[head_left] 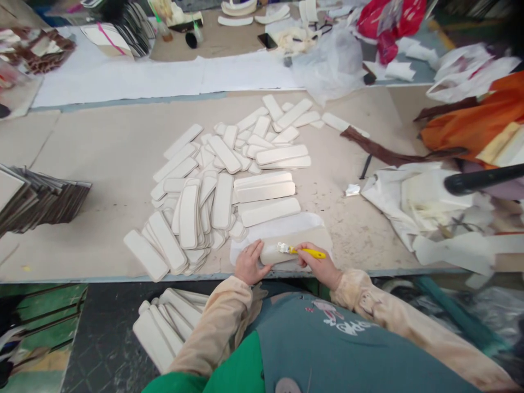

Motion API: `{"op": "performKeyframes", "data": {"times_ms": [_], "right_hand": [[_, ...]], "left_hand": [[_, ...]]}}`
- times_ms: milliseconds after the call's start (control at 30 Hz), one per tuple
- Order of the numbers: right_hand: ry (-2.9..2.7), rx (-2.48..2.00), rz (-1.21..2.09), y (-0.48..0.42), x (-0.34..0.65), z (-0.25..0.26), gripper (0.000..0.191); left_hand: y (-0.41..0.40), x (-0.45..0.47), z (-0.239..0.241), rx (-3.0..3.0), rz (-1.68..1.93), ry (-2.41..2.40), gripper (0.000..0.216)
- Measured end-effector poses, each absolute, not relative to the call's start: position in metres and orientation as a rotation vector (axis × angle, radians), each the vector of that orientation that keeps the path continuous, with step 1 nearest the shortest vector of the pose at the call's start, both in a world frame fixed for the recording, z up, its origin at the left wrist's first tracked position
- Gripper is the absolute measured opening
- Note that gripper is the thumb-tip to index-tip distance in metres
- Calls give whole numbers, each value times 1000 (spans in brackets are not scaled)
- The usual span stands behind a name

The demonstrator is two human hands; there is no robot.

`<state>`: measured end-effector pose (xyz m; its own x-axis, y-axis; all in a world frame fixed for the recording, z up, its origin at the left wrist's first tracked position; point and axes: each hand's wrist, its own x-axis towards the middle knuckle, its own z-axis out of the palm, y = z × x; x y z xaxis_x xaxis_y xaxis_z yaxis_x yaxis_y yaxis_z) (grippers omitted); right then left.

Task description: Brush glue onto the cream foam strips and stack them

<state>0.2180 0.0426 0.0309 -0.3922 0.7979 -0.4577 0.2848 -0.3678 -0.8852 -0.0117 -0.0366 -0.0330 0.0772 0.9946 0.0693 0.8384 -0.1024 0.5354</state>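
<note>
Worktable (102, 136), tan: spread across the middle of the scene. White paper (123, 82): laid along its far left side. Heap of pale strips (223, 199), rounded at the ends: scattered over the table's centre, some overlapped. Orange cloth (478, 125): piled at the far right. Stack of panels (36, 199), dark-edged: stood at the left. Bundle of pale pieces (159, 327): held below the near edge, left. White sheet (295, 221): laid at the near edge, right of the heap. Beige piece (272, 255): placed lengthwise on that sheet, between the hands. Left hand (248, 263): rested at the piece's left end, fingers kept close together, thumb set apart. Right hand (321, 266): held over the piece's right part, brush handle pinched between thumb and fingers. Yellow brush (313, 252): pointed left. Crumpled white scrap (352, 189): left on the table, right. White substance (281, 247): carried at the brush's tip, over the piece.
</note>
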Motion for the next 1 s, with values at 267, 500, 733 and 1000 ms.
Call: {"op": "performKeyframes", "data": {"times_ms": [267,500,733,1000], "right_hand": [[-1522,-1659,1441,57,287,37,22],[-2340,-1535,582,47,304,52,22],[-2864,-1339,438,20,235,52,17],[-2254,-1069,1396,19,193,55,19]], "left_hand": [[-36,-10,-31,2032,556,1845,67],[-38,-9,-31,2042,562,1857,69],[-38,-8,-33,2047,594,1865,70],[-39,-7,-34,2036,603,1865,71]]}}
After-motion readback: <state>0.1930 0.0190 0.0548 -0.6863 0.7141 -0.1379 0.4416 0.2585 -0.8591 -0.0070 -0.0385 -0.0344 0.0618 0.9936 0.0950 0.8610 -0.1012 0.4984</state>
